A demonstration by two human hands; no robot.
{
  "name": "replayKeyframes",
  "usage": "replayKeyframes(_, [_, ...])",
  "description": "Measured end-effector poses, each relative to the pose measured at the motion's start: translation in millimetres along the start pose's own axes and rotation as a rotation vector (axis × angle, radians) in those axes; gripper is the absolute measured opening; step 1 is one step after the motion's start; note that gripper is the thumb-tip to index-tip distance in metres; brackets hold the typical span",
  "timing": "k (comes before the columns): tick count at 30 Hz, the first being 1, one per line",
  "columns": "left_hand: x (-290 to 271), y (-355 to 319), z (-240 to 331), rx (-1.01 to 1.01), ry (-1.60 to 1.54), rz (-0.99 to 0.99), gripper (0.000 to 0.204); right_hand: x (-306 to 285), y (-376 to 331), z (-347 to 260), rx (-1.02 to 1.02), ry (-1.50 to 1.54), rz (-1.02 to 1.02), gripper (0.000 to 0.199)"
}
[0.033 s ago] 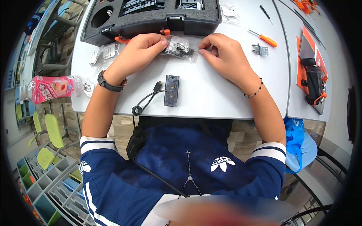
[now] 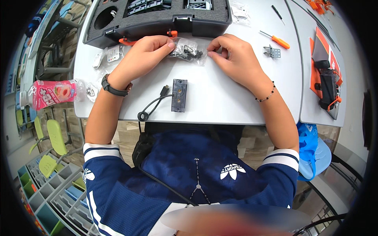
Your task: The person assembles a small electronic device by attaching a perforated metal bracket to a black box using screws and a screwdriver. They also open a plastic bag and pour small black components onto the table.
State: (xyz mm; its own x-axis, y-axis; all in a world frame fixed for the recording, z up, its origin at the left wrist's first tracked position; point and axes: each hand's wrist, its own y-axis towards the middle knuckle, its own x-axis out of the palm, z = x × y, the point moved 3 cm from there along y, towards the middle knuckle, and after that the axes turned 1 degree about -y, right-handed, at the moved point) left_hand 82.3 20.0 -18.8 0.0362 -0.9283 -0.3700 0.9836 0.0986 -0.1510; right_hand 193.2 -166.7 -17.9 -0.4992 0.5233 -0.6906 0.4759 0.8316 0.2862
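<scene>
My left hand (image 2: 143, 53) and my right hand (image 2: 236, 59) each pinch an end of a small clear plastic bag (image 2: 188, 50) with dark small parts inside. The bag lies on the white table (image 2: 220, 102), just in front of an open black tool case (image 2: 157, 21). A black watch is on my left wrist and a bead bracelet on my right. Between my forearms lies a small dark translucent box (image 2: 179, 95) with a black cable (image 2: 151, 108) running off the table's near edge.
An orange-handled screwdriver (image 2: 275, 39) and a metal bracket (image 2: 272, 52) lie right of my right hand. More small clear bags (image 2: 106, 55) and a pink bottle (image 2: 51, 94) sit at the left. An orange-and-black device (image 2: 325, 74) rests on the neighbouring table.
</scene>
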Motion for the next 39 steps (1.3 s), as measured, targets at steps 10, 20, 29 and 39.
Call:
replayKeyframes(10, [-10, 0, -1, -0.016, -0.249, -0.084, 0.027, -12, 2, 0, 0.15, 0.107, -0.043, 0.015])
replayKeyframes(20, [0, -6, 8, 0.04, -0.366, -0.056, 0.023, -11, 0, -15, 0.571, 0.748, -0.181, 0.025])
replayKeyframes(29, [4, -20, 42, 0.553, 0.427, 0.34, 0.053, 0, -4, -21, 0.612, 0.867, -0.273, 0.022])
replayKeyframes(39, [16, -13, 45, 0.693, 0.501, 0.226, 0.055, 11, -5, -26, 0.624, 0.958, -0.3, 0.023])
